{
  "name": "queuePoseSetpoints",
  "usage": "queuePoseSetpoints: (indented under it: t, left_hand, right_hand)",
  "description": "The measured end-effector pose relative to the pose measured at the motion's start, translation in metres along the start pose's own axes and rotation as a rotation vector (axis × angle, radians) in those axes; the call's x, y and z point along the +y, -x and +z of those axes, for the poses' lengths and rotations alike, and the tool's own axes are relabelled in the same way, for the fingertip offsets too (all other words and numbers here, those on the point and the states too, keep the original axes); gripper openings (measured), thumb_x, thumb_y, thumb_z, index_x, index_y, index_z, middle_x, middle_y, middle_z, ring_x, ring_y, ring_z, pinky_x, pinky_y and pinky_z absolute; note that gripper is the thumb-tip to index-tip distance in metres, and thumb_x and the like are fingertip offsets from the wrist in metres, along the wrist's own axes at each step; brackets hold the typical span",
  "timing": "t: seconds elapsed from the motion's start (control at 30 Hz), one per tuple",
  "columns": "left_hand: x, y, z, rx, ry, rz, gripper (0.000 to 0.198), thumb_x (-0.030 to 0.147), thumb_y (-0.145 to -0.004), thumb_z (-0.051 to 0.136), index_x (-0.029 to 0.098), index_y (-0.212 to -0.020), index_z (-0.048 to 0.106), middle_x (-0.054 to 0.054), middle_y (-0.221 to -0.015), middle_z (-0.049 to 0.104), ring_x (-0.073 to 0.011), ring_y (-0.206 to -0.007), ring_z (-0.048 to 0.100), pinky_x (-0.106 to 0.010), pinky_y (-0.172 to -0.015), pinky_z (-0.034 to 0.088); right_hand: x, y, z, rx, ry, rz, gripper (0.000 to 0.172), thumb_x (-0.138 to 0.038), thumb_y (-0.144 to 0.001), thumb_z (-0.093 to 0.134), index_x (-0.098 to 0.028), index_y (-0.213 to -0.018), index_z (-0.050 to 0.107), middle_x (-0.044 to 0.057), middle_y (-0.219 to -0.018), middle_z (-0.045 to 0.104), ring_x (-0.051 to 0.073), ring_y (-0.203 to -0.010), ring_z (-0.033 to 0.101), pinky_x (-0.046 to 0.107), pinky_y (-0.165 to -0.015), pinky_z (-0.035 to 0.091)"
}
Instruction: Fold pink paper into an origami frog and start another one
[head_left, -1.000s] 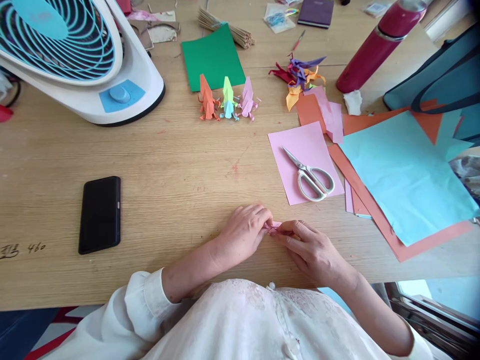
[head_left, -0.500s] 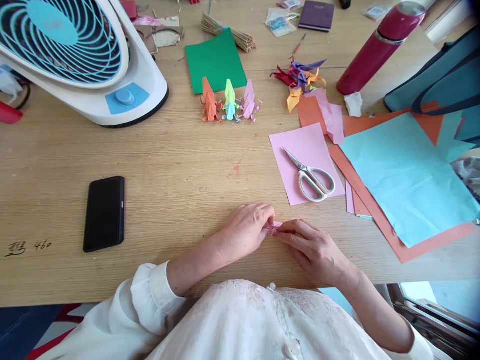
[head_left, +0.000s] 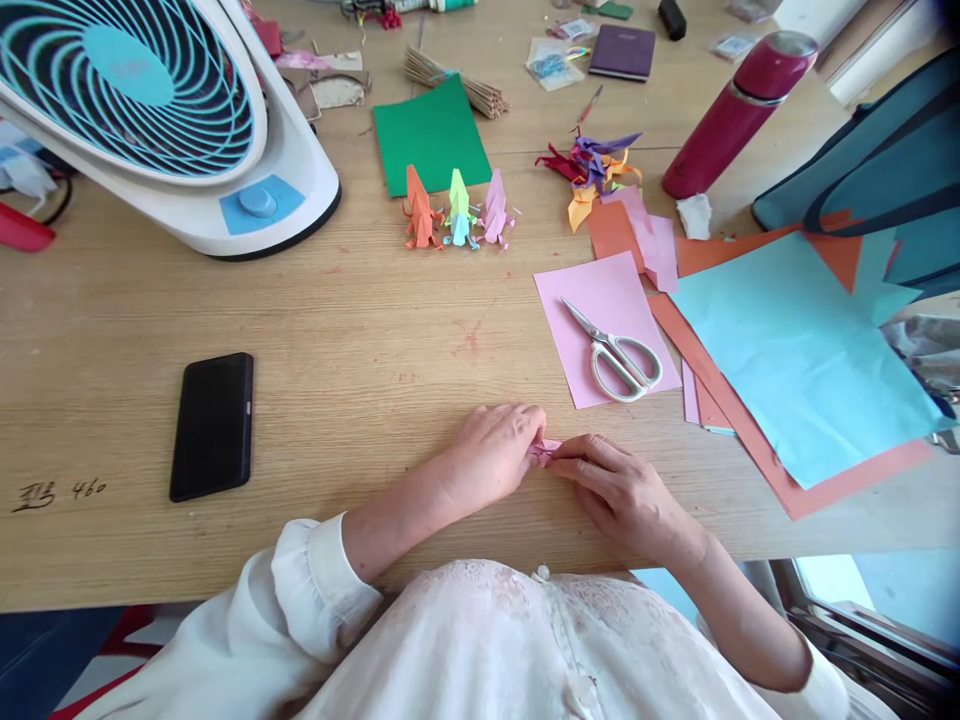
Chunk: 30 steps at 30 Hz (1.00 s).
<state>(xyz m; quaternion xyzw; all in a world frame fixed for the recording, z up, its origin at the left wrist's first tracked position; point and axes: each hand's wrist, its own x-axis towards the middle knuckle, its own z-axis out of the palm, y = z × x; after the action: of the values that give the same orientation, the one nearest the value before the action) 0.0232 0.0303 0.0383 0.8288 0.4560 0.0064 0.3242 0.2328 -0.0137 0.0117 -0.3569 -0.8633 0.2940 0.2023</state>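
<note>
A small folded piece of pink paper (head_left: 543, 450) rests on the wooden table (head_left: 360, 340) near its front edge. My left hand (head_left: 495, 455) pinches its left end with curled fingers. My right hand (head_left: 619, 490) presses and pinches its right end. Most of the paper is hidden between my fingertips. Just beyond my hands lies a pink sheet (head_left: 596, 305) with white-handled scissors (head_left: 619, 355) on it.
Three folded paper figures (head_left: 457, 210) stand before a green sheet (head_left: 431, 130). Light blue sheet (head_left: 795, 350) over orange sheets at right. A black phone (head_left: 213, 425) lies left, a white-and-blue fan (head_left: 165, 110) back left, a red bottle (head_left: 735, 110) and paper scraps (head_left: 592, 165) at back.
Both hands have stayed pinched on the pink paper, with only slight finger shifts. The view has tilted a little, so the table objects sit slightly lower and left.
</note>
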Motion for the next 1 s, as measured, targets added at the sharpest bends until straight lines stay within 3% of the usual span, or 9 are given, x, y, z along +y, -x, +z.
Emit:
queuePoseSetpoints:
  t: [0.2, 0.37, 0.63, 1.0]
  left_hand:
    - [-0.015, 0.007, 0.006, 0.115, -0.069, -0.004, 0.026, 0.043, -0.090, 0.064, 0.020, -0.091, 0.051, -0.001, -0.098, 0.061, -0.0186, -0.086, 0.060, -0.031, -0.071, 0.040]
    - [-0.028, 0.015, 0.009, 0.135, 0.033, 0.071, 0.013, 0.031, -0.094, 0.060, 0.021, -0.088, 0.054, 0.000, -0.097, 0.058, -0.0162, -0.089, 0.059, -0.030, -0.077, 0.041]
    - [-0.022, 0.011, 0.010, 0.136, -0.004, 0.028, 0.010, 0.028, -0.094, 0.058, 0.020, -0.090, 0.052, 0.000, -0.097, 0.059, -0.0174, -0.089, 0.059, -0.031, -0.077, 0.039]
    - [-0.033, 0.020, 0.011, 0.138, 0.070, 0.098, 0.006, 0.025, -0.096, 0.055, 0.021, -0.092, 0.053, 0.000, -0.098, 0.057, -0.0164, -0.092, 0.057, -0.030, -0.080, 0.040]
  right_hand:
    - [-0.001, 0.000, 0.001, 0.015, 0.028, -0.001, 0.041, -0.007, -0.096, 0.040, -0.024, -0.128, 0.059, 0.010, -0.115, 0.062, 0.021, -0.102, 0.061, 0.039, -0.086, 0.056]
    - [-0.003, -0.001, 0.003, 0.034, 0.050, -0.004, 0.039, -0.008, -0.097, 0.040, -0.023, -0.127, 0.060, 0.010, -0.111, 0.063, 0.020, -0.099, 0.062, 0.037, -0.084, 0.056]
    - [-0.004, 0.000, 0.004, -0.026, 0.215, -0.048, 0.049, -0.008, -0.096, 0.041, -0.023, -0.142, 0.048, 0.011, -0.111, 0.061, 0.022, -0.098, 0.061, 0.038, -0.080, 0.058]
    - [-0.011, -0.002, 0.009, -0.061, 0.411, -0.065, 0.040, -0.009, -0.097, 0.039, -0.019, -0.131, 0.058, 0.012, -0.105, 0.062, 0.023, -0.091, 0.059, 0.037, -0.076, 0.058]
